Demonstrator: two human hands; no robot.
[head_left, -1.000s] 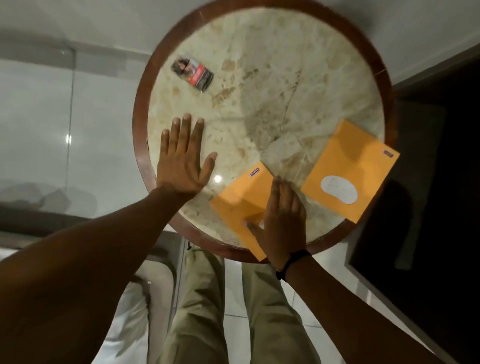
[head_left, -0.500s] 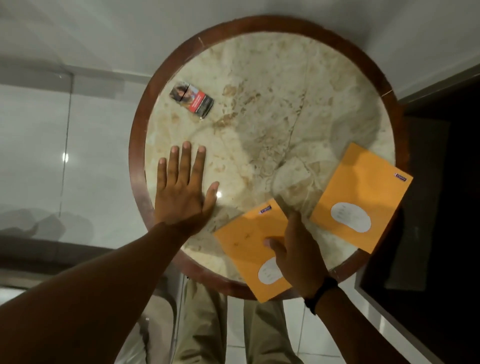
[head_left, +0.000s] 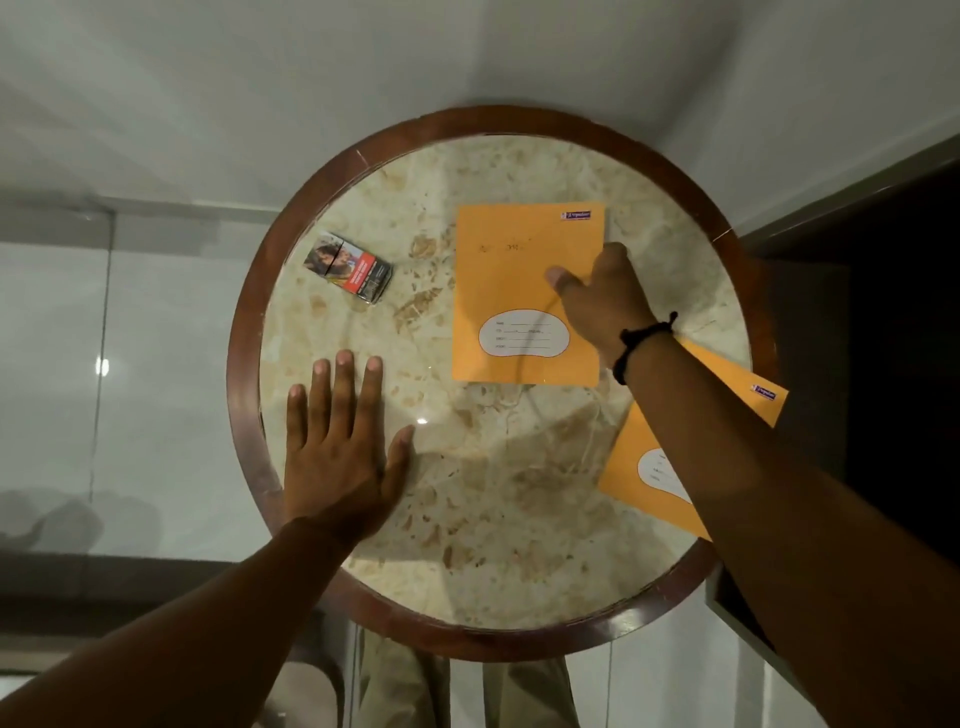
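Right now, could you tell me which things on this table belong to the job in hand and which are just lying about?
In hand: orange notebook, pinched at its edge by the right hand; second orange notebook, probably next.
Lying about: cigarette pack; left hand, flat on table.

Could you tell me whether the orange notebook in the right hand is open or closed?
Closed: the orange notebook shows only its front cover and label oval; no pages visible.

A cigarette pack lies far-left on the round marble table; a second orange notebook overhangs its right rim.
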